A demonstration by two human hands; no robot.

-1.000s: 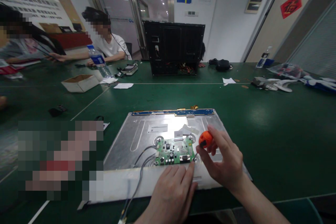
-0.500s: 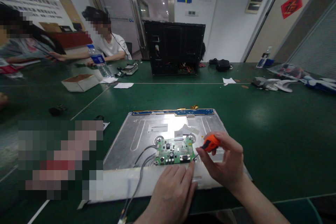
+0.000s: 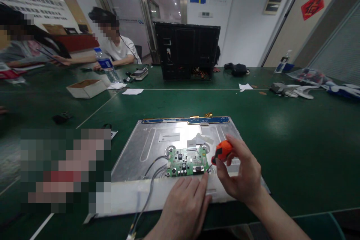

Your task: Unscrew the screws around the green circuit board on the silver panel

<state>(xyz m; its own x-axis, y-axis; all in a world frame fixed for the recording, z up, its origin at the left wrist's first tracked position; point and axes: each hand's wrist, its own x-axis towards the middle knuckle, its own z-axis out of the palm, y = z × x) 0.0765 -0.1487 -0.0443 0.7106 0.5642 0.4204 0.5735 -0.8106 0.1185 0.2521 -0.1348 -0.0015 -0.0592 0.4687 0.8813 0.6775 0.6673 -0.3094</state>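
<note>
A flat display panel (image 3: 132, 165) lies back side up on the table, with a green circuit board (image 3: 184, 161) on its lower middle. My left hand (image 3: 187, 198) rests on the white lower strip of the panel, fingers stretched out, the index fingertip at the board's lower right corner. My right hand (image 3: 242, 172) grips a short orange-and-black screwdriver (image 3: 224, 150) by its handle. Its shaft slants down to that same corner, close to the left index fingertip; the exact contact at the tip is too small to make out. Grey cables (image 3: 152, 183) run from the board's left side toward me.
A black monitor housing (image 3: 187, 50) stands at the back. An open box (image 3: 87, 88), a water bottle (image 3: 107, 63) and paper scraps (image 3: 132, 91) lie at the left. Two people sit at the far left. Plastic bags (image 3: 312, 77) and a bottle (image 3: 282, 62) are at the right.
My right fingers have shifted their hold on the screwdriver's handle, which has tilted a little more upright, the thumb moving slightly right. My left hand stays in place.
</note>
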